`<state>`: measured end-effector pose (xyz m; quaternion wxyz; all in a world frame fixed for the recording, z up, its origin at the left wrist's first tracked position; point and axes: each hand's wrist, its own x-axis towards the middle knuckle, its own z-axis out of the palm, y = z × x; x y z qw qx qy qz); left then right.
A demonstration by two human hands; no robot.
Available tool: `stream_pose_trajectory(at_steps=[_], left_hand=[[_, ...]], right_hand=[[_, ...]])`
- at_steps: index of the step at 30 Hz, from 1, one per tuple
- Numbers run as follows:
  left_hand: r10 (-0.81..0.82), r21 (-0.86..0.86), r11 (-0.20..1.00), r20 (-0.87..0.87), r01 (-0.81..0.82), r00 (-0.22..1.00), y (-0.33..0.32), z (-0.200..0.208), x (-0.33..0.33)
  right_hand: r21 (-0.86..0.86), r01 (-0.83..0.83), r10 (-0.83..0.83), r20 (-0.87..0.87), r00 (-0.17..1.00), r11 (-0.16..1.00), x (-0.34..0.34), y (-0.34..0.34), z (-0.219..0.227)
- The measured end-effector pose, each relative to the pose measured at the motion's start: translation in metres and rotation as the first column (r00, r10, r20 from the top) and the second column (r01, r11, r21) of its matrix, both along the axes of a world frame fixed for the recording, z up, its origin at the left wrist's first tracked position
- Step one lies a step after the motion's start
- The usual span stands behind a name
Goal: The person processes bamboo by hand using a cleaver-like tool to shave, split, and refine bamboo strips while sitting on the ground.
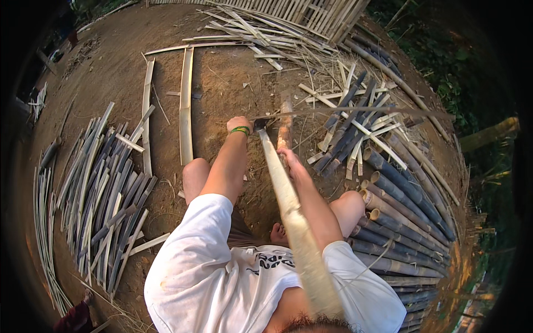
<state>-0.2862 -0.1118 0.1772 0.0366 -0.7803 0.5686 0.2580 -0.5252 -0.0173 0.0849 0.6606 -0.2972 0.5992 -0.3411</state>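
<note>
Earthen ground (111, 72), bamboo strip (294, 216) between hands (240, 124) (293, 162)

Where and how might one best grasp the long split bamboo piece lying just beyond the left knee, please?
Probably mid-length on the split bamboo piece, across both long edges, coming from above and its right: it lies long and narrow, with soil along its right and another split strip to its left.

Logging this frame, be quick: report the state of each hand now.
Left hand: closed; what it grips cannot be told.
Right hand: closed, holding the wooden stick.
</note>
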Motion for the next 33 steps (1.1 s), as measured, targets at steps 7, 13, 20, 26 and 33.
stream_pose_trajectory(at_steps=[7, 13, 20, 26, 33], left_hand=[[0.156, 0.059, 0.986, 0.007, -0.156, 0.988, 0.015, -0.044, 0.063], [0.099, 0.093, 0.992, -0.131, -0.087, 0.986, 0.008, 0.018, 0.023], [0.181, 0.152, 0.978, -0.293, -0.141, 0.939, 0.032, 0.008, 0.057], [0.191, 0.172, 0.974, -0.280, -0.146, 0.941, 0.046, -0.002, 0.075], [0.345, 0.121, 0.936, -0.490, -0.329, 0.801, 0.064, -0.011, 0.109]], right_hand=[[-0.540, -0.625, -0.431, -0.837, 0.335, 0.563, 0.112, 0.116, 0.120], [-0.918, -0.136, -0.459, -0.309, 0.833, 0.371, 0.054, 0.050, 0.171], [-0.955, 0.235, -0.701, 0.042, 0.712, 0.182, -0.051, 0.010, 0.363], [-0.923, 0.118, -0.603, -0.138, 0.786, 0.365, -0.192, -0.069, 0.420], [-0.536, -0.166, -0.359, -0.734, 0.577, 0.828, -0.245, -0.105, 0.228]])
